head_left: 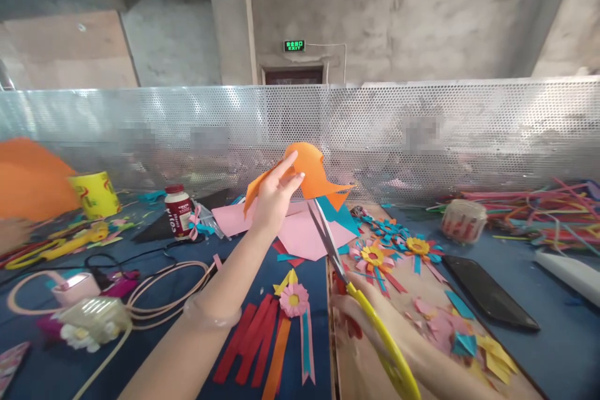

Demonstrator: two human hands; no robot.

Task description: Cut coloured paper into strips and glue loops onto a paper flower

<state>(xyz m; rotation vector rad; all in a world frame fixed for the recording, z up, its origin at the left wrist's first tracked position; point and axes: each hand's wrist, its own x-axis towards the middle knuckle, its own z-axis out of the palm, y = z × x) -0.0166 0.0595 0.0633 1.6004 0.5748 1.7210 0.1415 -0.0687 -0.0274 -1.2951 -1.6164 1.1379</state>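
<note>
Perforated metal screen [375, 109], left hand [275, 192] pinching curled orange paper [311, 170], right hand [388, 312] gripping pointed scissors [334, 255]

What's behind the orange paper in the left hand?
A metal screen with holes, plus teal paper beyond the lower tip. Whatever the orange paper and left hand cover is hidden.

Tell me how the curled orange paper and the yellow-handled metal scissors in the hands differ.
The curled orange paper is in the left hand; the yellow-handled metal scissors are in the right hand.
The paper bends in a curve, while the scissors have straight blades.
The paper is plain orange; the scissors pair silvery blades with a yellow handle.
Both are held up in the air.
</note>
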